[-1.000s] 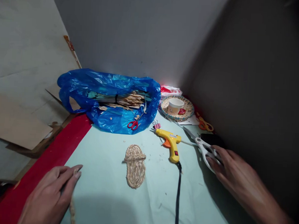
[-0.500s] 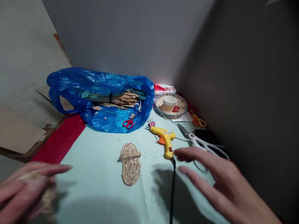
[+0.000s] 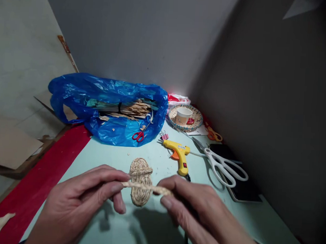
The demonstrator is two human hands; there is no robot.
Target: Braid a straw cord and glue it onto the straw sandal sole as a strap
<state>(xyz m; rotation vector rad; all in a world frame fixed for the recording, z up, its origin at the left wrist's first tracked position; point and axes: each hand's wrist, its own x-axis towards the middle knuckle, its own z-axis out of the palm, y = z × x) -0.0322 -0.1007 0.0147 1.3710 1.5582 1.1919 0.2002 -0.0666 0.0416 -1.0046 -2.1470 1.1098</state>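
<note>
Both hands are raised over the pale green table, pinching one braided straw cord between them. My left hand grips the cord's left end with thumb and fingers closed. My right hand pinches its right end. Just behind the cord a small woven straw sandal lies flat on the table. A yellow glue gun rests to the right of the sandal, its black cable running under my right hand.
A blue plastic bag of straw with red scissors sits at the back. White scissors lie over a dark phone at right. A woven plate holds a paper cup; orange scissors lie nearby. Red cloth borders the left.
My right hand left the white scissors and came to the centre. My left hand rose from the table edge with the cord. Both now pinch the cord above the sandal.
</note>
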